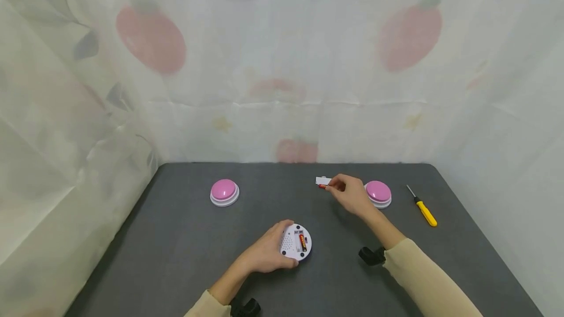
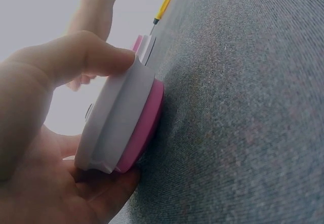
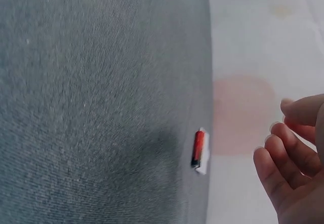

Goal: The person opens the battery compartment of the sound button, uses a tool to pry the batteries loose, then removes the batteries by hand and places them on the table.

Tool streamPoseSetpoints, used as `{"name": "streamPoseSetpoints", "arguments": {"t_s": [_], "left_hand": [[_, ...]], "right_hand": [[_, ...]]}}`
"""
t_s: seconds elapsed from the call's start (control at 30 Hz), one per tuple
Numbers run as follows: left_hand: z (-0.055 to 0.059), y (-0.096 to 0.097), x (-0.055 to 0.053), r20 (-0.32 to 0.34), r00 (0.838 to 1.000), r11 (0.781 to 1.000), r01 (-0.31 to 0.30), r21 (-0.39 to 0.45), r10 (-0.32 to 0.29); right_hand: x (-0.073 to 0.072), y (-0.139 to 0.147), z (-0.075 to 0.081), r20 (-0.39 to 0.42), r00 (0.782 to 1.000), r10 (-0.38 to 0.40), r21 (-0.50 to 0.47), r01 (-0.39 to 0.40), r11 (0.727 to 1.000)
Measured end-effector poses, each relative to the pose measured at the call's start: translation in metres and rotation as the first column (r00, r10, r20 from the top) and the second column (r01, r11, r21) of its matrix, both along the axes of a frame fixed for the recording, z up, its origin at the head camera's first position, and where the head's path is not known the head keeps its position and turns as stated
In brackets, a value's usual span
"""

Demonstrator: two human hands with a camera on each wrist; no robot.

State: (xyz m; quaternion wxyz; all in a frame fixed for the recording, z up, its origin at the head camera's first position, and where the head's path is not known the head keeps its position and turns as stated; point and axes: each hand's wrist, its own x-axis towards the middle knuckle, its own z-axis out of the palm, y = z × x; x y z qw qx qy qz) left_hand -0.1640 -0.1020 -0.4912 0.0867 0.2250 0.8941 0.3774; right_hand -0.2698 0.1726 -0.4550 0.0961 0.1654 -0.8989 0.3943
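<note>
My left hand grips a round white push button by its rim, thumb on one side and fingers on the other. Its underside faces up, showing an uncovered battery compartment with a red-and-black battery inside. In the left wrist view, the pink dome points toward the table. Toward the back, my right hand hovers with loosely bent fingers near a second battery and a small white cover lying beside it. The right wrist view shows nothing between those fingers, apart from the battery.
One pink-topped push button stands at the back left. Another push button is just right of my right hand, partly behind it. A yellow-handled screwdriver lies on the right of the dark table. Patterned curtains surround the table.
</note>
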Motion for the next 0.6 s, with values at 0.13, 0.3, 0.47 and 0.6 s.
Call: {"name": "streamPoseSetpoints", "arguments": {"t_s": [0.13, 0.3, 0.47, 0.6], "left_hand": [[0.001, 0.000, 0.000, 0.005, 1.000, 1.000, 0.001, -0.004, -0.001], [0.002, 0.000, 0.000, 0.008, 1.000, 1.000, 0.004, -0.003, -0.004], [0.001, 0.000, 0.000, 0.010, 1.000, 1.000, 0.000, -0.002, 0.000], [0.000, 0.000, -0.001, 0.017, 1.000, 1.000, -0.001, -0.003, 0.001]], "right_hand": [[0.012, -0.002, 0.006, -0.019, 0.999, 0.036, -0.013, -0.037, 0.999], [0.027, -0.004, 0.013, -0.044, 0.995, 0.085, -0.024, -0.086, 0.996], [0.040, -0.007, 0.015, -0.062, 0.987, 0.146, -0.031, -0.148, 0.988], [0.048, -0.010, 0.015, -0.073, 0.979, 0.190, -0.036, -0.193, 0.981]]}}
